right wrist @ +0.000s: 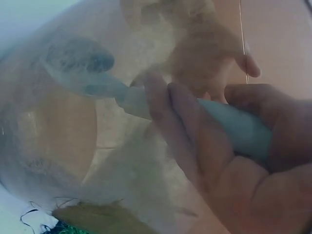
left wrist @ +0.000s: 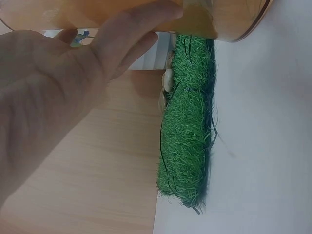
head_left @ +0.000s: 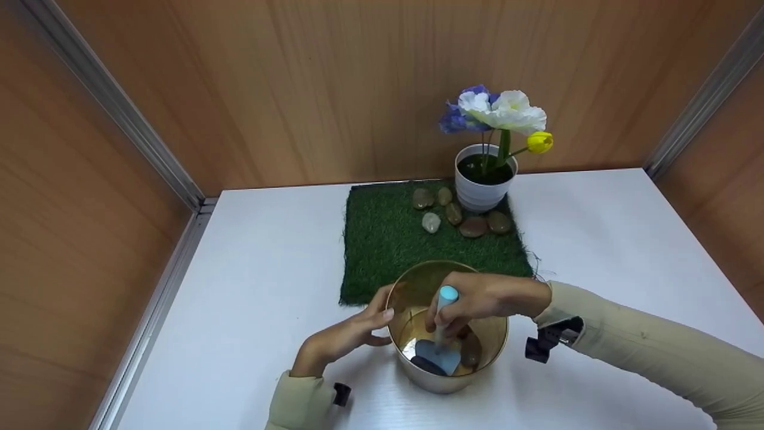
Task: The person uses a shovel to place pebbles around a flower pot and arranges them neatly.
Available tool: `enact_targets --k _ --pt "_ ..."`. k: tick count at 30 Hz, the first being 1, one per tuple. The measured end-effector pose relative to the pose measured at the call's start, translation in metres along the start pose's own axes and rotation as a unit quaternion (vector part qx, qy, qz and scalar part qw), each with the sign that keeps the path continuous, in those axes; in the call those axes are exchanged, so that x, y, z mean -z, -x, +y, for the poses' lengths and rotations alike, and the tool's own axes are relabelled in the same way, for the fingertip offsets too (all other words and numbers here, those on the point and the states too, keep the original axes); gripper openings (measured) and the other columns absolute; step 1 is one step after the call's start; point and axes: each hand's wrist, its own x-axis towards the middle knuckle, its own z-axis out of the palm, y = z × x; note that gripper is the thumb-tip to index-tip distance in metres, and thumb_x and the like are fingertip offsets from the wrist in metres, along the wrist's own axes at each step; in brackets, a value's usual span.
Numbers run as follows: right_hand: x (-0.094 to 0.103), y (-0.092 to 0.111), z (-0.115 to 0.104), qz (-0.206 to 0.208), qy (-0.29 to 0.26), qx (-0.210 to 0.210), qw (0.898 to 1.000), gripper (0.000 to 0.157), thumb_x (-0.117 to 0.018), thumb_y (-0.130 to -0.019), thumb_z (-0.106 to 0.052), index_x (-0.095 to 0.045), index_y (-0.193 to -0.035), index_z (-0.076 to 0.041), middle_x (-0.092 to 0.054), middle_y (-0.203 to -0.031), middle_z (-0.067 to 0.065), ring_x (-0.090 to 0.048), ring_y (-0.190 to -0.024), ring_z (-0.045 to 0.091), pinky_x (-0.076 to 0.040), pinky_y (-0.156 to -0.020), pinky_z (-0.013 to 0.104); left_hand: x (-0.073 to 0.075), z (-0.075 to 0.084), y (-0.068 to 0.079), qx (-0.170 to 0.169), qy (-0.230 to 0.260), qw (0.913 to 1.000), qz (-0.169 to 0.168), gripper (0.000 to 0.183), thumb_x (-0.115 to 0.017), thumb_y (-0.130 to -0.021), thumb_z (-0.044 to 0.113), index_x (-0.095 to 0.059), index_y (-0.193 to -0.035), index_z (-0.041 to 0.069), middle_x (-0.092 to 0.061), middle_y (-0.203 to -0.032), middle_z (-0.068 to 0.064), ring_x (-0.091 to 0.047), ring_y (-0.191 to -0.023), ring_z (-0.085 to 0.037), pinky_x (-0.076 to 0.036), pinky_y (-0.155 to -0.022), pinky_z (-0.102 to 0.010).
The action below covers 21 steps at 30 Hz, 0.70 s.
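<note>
An amber see-through bowl (head_left: 412,283) stands on the white table at the front edge of a grass mat. My left hand (head_left: 349,334) holds its left side, thumb over the rim and fingers along the outer wall. Reaching in from the right, my right hand (head_left: 474,298) grips the light-blue handle of a small shovel (head_left: 443,307), tilted with its blade down in the bowl. Beside the blade lie a dark stone (head_left: 427,365) and a brown stone (head_left: 471,349). In the right wrist view, the dark stone (right wrist: 80,53) overlaps the blade.
Behind the bowl, the green grass mat (head_left: 382,239) bears several stones (head_left: 473,227) and a white pot (head_left: 482,194) with white, purple and yellow flowers (head_left: 507,110). Wooden panels (head_left: 358,89) enclose the table (head_left: 256,269) at the back and both sides.
</note>
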Motion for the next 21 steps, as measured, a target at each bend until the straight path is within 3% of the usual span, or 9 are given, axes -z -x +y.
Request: enact_targets --k 10,21 --pt "0.0037 0.0041 0.0018 0.009 0.004 0.037 0.999 0.019 -0.053 -0.089 0.002 -0.068 -0.099 0.007 -0.065 -0.101 0.021 -0.061 -0.098 0.035 -0.052 -0.077 0.037 -0.0019 0.0013 -0.0003 0.011 -0.008 0.9999 0.005 0.049 -0.031 -0.099 0.042 -0.012 -0.144 0.035 -0.002 -0.152 0.002 -0.016 -0.137 -0.026 -0.040 -0.095 -0.048" --pt "0.0077 0.0102 -0.0043 0.001 -0.001 0.047 0.999 0.019 -0.052 -0.091 0.000 -0.067 -0.100 0.008 -0.064 -0.103 0.022 -0.060 -0.100 0.037 -0.051 -0.079 0.038 -0.0017 0.0022 0.0000 0.008 -0.003 1.0000 0.003 0.049 -0.031 -0.099 0.043 -0.012 -0.144 0.037 -0.001 -0.152 0.002 -0.015 -0.137 -0.025 -0.038 -0.095 -0.052"
